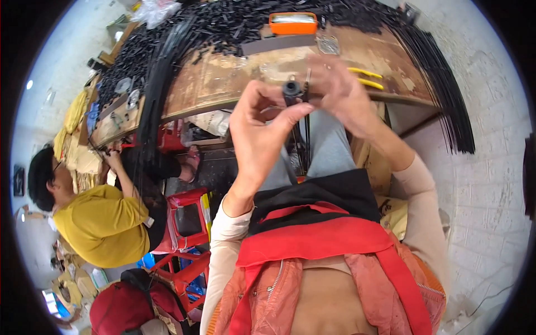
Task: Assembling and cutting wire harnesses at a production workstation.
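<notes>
Over the front edge of the workbench, my left hand [259,120] pinches a short black tubular piece [291,89] between thumb and fingers. A round hole shows in its upturned end. Thin dark rods [306,139] run down below it, and I cannot make out whether they join it. Close by on the right, my right hand [340,92] is raised and smeared by motion, so its grip does not show. Beyond that hand lie the yellow handles of a hand tool [368,78], its head hidden.
Small black parts [223,25] heap along the back of the wooden bench [206,84]. An orange box [293,23] stands among them. Bundles of long black strips [159,84] hang over the edge, left and right [446,100]. A co-worker in yellow [103,223] sits left, near red stools [190,218].
</notes>
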`<state>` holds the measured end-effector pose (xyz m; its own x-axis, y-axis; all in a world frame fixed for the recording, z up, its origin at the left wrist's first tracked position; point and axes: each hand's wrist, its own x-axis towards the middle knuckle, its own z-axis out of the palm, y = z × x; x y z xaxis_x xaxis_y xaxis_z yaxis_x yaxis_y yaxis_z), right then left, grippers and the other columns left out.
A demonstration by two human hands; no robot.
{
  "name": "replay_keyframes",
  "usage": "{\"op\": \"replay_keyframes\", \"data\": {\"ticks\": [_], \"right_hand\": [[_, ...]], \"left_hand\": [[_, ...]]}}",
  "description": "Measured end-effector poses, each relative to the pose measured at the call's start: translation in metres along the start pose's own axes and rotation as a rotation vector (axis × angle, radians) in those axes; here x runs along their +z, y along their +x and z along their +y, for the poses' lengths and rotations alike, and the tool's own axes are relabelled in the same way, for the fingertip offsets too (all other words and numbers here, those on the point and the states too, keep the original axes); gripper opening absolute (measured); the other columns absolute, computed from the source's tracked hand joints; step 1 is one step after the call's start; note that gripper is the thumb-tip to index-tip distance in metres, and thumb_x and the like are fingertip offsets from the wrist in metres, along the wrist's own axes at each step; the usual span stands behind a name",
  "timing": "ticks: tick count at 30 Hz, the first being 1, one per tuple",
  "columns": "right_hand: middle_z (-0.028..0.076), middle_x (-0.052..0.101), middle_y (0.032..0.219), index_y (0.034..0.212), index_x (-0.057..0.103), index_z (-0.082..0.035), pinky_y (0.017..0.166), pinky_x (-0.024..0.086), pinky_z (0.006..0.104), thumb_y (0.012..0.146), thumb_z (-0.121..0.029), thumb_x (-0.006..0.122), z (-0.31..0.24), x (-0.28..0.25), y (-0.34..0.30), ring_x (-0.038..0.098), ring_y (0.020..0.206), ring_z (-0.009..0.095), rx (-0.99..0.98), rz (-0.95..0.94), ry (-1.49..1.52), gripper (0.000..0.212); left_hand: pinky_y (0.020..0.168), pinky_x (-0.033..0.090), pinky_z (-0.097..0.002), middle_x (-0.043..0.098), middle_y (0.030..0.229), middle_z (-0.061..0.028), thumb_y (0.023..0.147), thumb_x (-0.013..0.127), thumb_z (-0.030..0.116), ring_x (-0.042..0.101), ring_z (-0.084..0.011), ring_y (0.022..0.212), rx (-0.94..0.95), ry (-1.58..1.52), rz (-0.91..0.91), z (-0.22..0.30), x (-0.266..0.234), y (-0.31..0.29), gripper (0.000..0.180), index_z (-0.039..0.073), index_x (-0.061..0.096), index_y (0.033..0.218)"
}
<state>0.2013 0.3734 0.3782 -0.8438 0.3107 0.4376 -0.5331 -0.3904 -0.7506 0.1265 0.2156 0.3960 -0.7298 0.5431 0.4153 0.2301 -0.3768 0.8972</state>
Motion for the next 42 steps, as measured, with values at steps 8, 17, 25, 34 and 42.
{"op": "replay_keyframes", "data": {"ticks": [8, 17, 25, 34, 42], "right_hand": [[0.000, 0.066, 0.080, 0.091, 0.069, 0.002, 0.065, 0.046, 0.0196, 0.083, -0.005, 0.074, 0.052, 0.006, -0.017, 0.058, 0.074, 0.004, 0.367, -0.081, -0.366, 0.012], [0.000, 0.066, 0.077, 0.089, 0.068, 0.003, 0.063, 0.046, 0.0205, 0.085, -0.006, 0.072, 0.057, 0.010, -0.014, 0.058, 0.071, 0.004, 0.329, 0.009, -0.466, 0.010], [0.001, 0.066, 0.073, 0.083, 0.069, 0.003, 0.061, 0.047, 0.0214, 0.082, -0.006, 0.073, 0.062, 0.020, -0.010, 0.059, 0.068, 0.005, 0.341, 0.064, -0.566, 0.010], [0.007, 0.064, 0.073, 0.084, 0.067, -0.002, 0.062, 0.048, 0.0285, 0.081, -0.007, 0.071, 0.085, -0.022, -0.007, 0.059, 0.062, 0.019, 0.196, -0.109, -1.141, 0.007], [0.015, 0.059, 0.101, 0.108, 0.062, -0.002, 0.087, 0.046, 0.0404, 0.081, -0.019, 0.072, 0.007, -0.125, -0.002, 0.057, 0.100, 0.034, -0.275, -0.039, -1.907, 0.033]], "left_hand": [[0.078, 0.049, -0.0224, 0.059, 0.085, 0.0024, 0.074, 0.079, -0.005, 0.057, -0.0060, 0.080, -0.033, -0.106, -0.033, -0.006, -0.045, 0.017, 0.044, 0.001, 0.058, 0.112], [0.092, 0.051, -0.0307, 0.066, 0.108, -0.0104, 0.095, 0.060, 0.006, 0.064, -0.0178, 0.100, -0.102, -0.187, 0.021, -0.011, -0.027, 0.013, 0.033, -0.004, 0.056, 0.125], [0.085, 0.049, -0.0248, 0.065, 0.104, -0.0074, 0.092, 0.064, 0.006, 0.062, -0.0121, 0.092, -0.072, -0.198, 0.073, -0.022, -0.032, 0.012, 0.031, -0.004, 0.056, 0.121], [0.069, 0.040, -0.0220, 0.050, 0.084, -0.0003, 0.103, 0.045, 0.015, 0.046, -0.0085, 0.075, 0.003, -0.011, 0.048, -0.074, -0.023, 0.025, 0.031, -0.003, 0.048, 0.129], [0.070, 0.041, -0.0204, 0.054, 0.085, -0.0010, 0.100, 0.052, 0.010, 0.048, -0.0065, 0.074, -0.193, 0.027, -0.082, -0.084, -0.045, 0.040, 0.023, -0.002, 0.053, 0.119]]}}
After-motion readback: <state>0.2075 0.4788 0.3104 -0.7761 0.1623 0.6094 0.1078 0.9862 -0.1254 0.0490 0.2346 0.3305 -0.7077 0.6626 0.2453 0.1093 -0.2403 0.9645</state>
